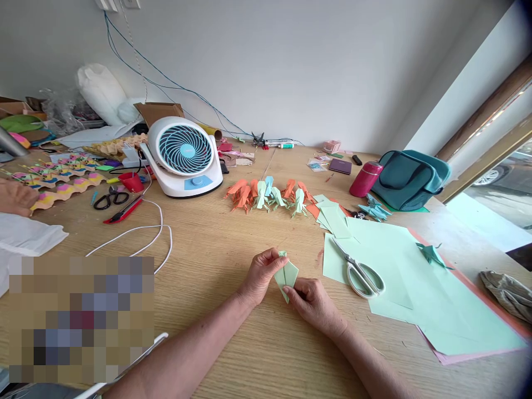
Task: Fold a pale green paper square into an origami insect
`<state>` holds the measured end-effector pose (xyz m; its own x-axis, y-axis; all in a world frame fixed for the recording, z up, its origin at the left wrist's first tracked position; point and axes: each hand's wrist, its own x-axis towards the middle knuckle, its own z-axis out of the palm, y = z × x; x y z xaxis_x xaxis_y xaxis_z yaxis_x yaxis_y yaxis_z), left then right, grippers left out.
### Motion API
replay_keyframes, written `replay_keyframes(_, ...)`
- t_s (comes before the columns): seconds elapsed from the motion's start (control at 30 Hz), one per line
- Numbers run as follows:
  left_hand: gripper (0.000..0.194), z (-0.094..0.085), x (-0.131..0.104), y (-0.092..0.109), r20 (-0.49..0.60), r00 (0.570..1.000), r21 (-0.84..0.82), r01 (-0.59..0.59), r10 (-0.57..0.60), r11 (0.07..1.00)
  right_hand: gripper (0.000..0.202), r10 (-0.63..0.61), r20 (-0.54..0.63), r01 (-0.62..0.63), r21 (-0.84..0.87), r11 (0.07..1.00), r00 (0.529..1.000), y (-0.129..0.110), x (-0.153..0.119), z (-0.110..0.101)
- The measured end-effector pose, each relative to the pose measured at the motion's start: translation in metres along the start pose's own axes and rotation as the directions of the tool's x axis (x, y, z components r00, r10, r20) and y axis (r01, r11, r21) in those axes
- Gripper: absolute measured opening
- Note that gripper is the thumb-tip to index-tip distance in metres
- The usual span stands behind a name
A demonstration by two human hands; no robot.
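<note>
A small piece of folded light-green paper (291, 270) is held between both hands, a little above the wooden table. My left hand (262, 272) pinches its upper end between thumb and fingers. Lower down, my right hand (311, 302) grips the pointed end with the thumb on top. The paper is kite-shaped, with a crease down its middle. White-handled scissors (364, 277) lie to the right on large light-green sheets (390, 266). Beyond the hands stands a row of folded paper figures in orange (241, 195), pale green (298, 202) and blue.
A white fan (185, 155) stands at the back left, near black scissors (111, 198) and a red utility knife (123, 211). Cut green paper pieces (336, 218), a pink bottle (366, 179) and a teal bag (409, 180) sit at the right. Another person's hand (16, 194) shows at far left.
</note>
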<state>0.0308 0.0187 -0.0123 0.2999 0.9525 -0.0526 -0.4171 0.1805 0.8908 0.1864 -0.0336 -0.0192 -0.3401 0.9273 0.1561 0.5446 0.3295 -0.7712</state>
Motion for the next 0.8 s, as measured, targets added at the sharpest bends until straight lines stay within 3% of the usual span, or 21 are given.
replay_keyframes(0.47,0.04,0.0047,-0.0003,0.0054,-0.076,0.997,-0.05,0.029,-0.033,0.998,0.041,-0.016,0.006,0.016,-0.019,1.0,1.0,-0.0018,-0.0005,-0.0002)
replay_keyframes(0.63,0.04,0.0052,-0.0028,0.0061,-0.034,0.999,-0.027,0.031,-0.032,0.999,0.044,0.028,-0.002,-0.028,0.041,0.999,1.0,0.0001,-0.0004,0.0003)
replay_keyframes(0.8,0.04,0.0086,-0.0075,0.0063,0.077,0.997,0.081,-0.018,0.011,0.997,0.054,0.126,-0.035,-0.119,0.157,0.98,0.991,-0.0016,-0.0004,-0.002)
